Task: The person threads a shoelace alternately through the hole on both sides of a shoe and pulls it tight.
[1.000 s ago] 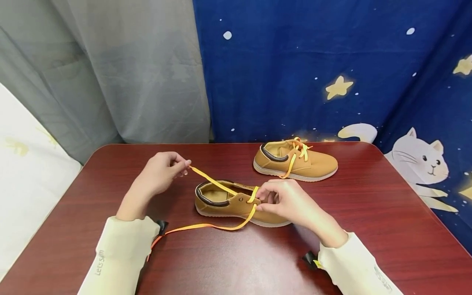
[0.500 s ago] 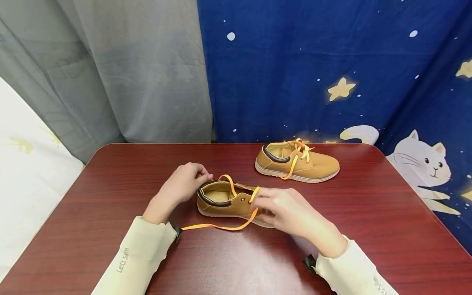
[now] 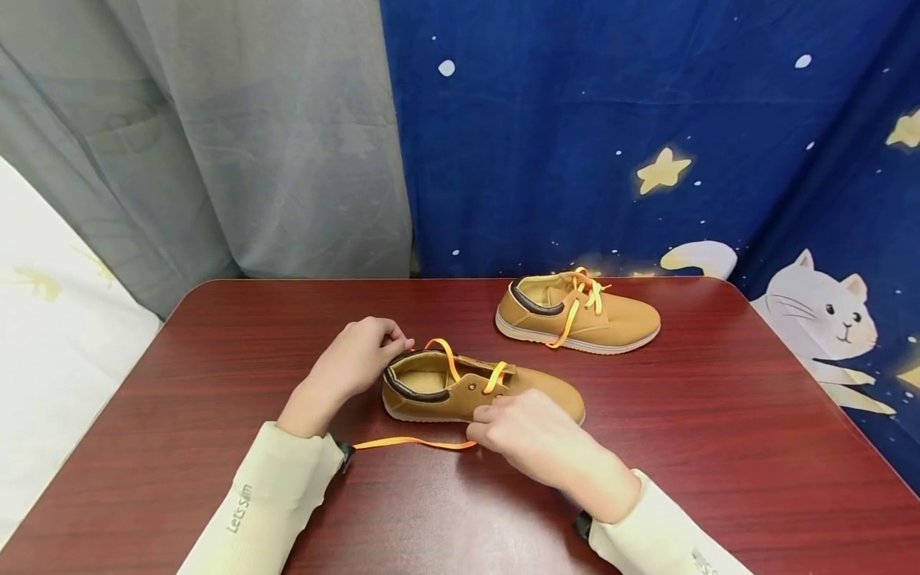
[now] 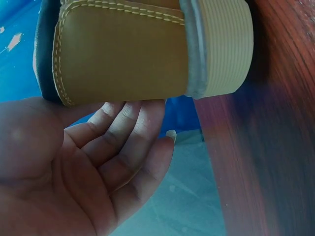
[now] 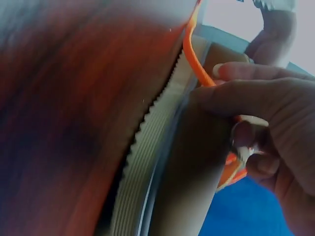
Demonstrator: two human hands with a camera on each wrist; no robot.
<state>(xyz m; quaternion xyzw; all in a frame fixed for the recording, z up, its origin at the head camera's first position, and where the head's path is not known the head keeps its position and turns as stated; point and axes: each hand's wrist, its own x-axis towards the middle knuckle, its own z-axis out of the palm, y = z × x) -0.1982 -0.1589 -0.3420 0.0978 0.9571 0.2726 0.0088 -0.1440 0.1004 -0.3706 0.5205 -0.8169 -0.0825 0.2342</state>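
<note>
A tan shoe [image 3: 549,391] with a dark collar lies sideways on the table, toe to the right. Its flat yellow-orange shoelace [image 3: 496,377] is threaded through some eyelets. My left hand [image 3: 355,355] is behind the heel, thumb and finger together at the lace's reddish end; its fingertips are partly hidden. The left wrist view shows the shoe heel [image 4: 123,54] above curved fingers [image 4: 130,147]. At the shoe's near side, my right hand [image 3: 528,439] pinches the lace's other length [image 5: 194,54] between thumb and finger.
A second tan shoe [image 3: 625,319], its lace tied in a bow, stands behind to the right. The red-brown table [image 3: 719,415] ends in front of grey [image 3: 302,144] and blue curtains [image 3: 539,144].
My left hand has come down and right to the heel, slackening its lace length into a loop. My right hand has moved from the eyelets to the near-side lace, exposing the toe.
</note>
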